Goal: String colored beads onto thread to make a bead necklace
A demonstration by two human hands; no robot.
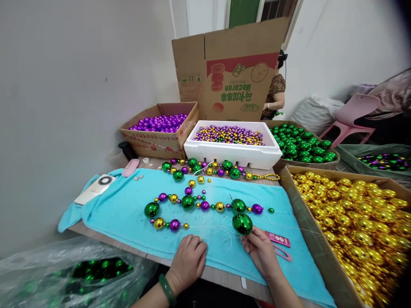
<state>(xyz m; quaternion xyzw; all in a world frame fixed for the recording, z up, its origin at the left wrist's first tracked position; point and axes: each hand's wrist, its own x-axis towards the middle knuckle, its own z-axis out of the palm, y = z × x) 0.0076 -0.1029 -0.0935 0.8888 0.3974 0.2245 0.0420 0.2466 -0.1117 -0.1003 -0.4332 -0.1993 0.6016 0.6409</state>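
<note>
My right hand [258, 248] pinches a large shiny green bead [242, 224] just above the turquoise towel [122, 226]. A thin needle-like sliver [231, 200] shows above that bead. My left hand [189, 256], a green bangle [167, 290] at its wrist, rests at the towel's front edge with fingers curled together; what is under them is hidden. Beyond both hands lies a bead strand [204, 206] in green, purple and gold, bent round at its left. Clear thread [221, 229] trails from its gold end bead [186, 226] towards my right hand.
Behind are a purple bead carton [154, 139], a white foam box [231, 154] and a green bead box [321, 166]. A gold bead carton [316, 218] stands right. Pink clippers [282, 253] and a white device [96, 188] lie on the towel. A person [276, 92] sits behind.
</note>
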